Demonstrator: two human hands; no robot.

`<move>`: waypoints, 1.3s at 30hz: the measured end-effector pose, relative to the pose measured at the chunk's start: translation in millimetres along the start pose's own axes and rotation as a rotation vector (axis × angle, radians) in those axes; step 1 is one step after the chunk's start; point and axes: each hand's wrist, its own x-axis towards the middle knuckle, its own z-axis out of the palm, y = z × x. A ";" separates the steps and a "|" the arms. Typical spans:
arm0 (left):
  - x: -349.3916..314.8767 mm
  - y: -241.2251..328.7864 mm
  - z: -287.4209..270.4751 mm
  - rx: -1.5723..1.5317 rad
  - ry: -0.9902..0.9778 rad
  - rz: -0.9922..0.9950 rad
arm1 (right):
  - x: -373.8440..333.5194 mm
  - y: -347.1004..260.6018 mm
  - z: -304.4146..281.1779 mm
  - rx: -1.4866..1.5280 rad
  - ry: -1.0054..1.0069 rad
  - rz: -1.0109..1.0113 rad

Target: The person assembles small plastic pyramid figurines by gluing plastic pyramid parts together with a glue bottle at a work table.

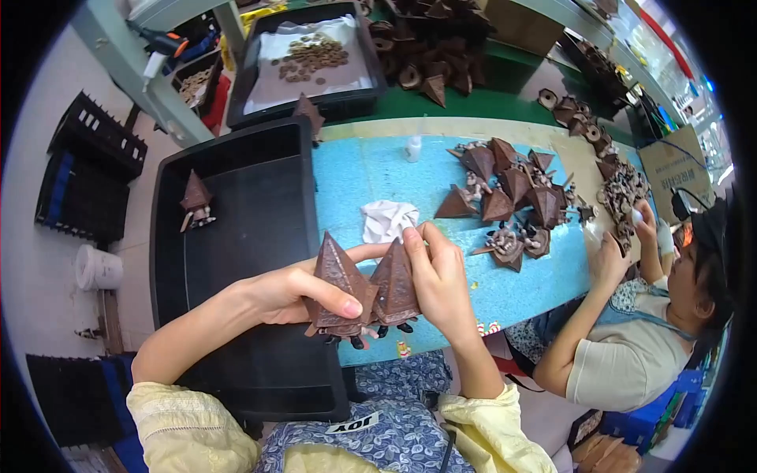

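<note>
My left hand (293, 293) is closed around a brown pointed-roof figurine (337, 272), its thumb pressed on the lower front. Close beside it, a second pointed-roof figurine (394, 288) is held by my right hand (443, 276), thumb and fingers at its upper right side. Both points face away from me, and small dark and pale feet stick out below the roofs. The fingers behind the pieces are mostly hidden. Just beyond my hands, a crumpled white cloth (389, 221) lies on the blue work mat (355, 173).
At left, a large black tray (252, 268) holds one similar figurine (195, 193). Several more figurines (512, 189) are heaped right of centre, near a small white bottle (413, 148). A co-worker (631, 355) handles small parts at right. Behind stands a bin (367, 87) of brownish discs.
</note>
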 end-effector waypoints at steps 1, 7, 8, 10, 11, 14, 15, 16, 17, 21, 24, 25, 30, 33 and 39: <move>0.9 1.3 0.3 -0.068 -0.004 -0.052 | -2.7 3.2 2.3 -0.005 0.092 -0.077; 30.2 -22.5 -5.4 -0.332 -0.080 -0.093 | -9.0 -2.4 -35.6 -0.041 0.087 -0.088; 34.0 -25.5 -6.8 -0.403 -0.141 -0.098 | -8.2 -2.0 -40.8 -0.064 0.064 -0.056; 38.5 -26.0 -3.0 -0.429 -0.217 -0.122 | -2.4 5.0 -50.4 -0.118 0.152 -0.089; 39.1 -26.4 -1.3 -0.427 -0.217 -0.122 | 4.2 10.2 -55.3 -0.171 0.231 -0.124; 35.9 -36.0 1.0 -0.578 -0.385 -0.042 | 65.7 41.0 -81.5 -0.538 0.645 -0.260; 34.1 -36.9 3.3 -0.579 -0.379 -0.039 | 86.0 54.7 -87.0 -0.723 0.733 -0.321; 34.8 -36.1 5.7 -0.557 -0.370 -0.048 | 99.5 65.0 -91.3 -0.729 0.740 -0.315; 33.8 -35.1 8.6 -0.536 -0.347 -0.046 | 114.2 74.5 -91.2 -0.930 0.679 -0.175; 23.9 -32.5 13.4 -0.520 -0.255 -0.020 | 141.7 90.5 -88.2 -1.112 0.478 0.006; 15.5 -34.4 9.0 -0.487 -0.130 -0.003 | 135.9 80.5 -94.5 -0.939 0.469 -0.044; 13.8 -35.2 6.4 -0.488 -0.133 0.000 | 132.8 79.9 -101.5 -0.830 0.499 -0.068; 4.6 -34.0 0.2 -0.506 0.007 0.052 | 89.5 34.0 -139.6 0.131 0.269 0.068; 1.7 -34.3 -4.9 -0.500 0.047 0.086 | 53.2 27.5 -158.1 0.403 0.090 0.103; -6.1 -26.4 -8.1 -0.476 0.076 0.208 | 35.6 40.1 -134.5 0.397 -0.535 0.363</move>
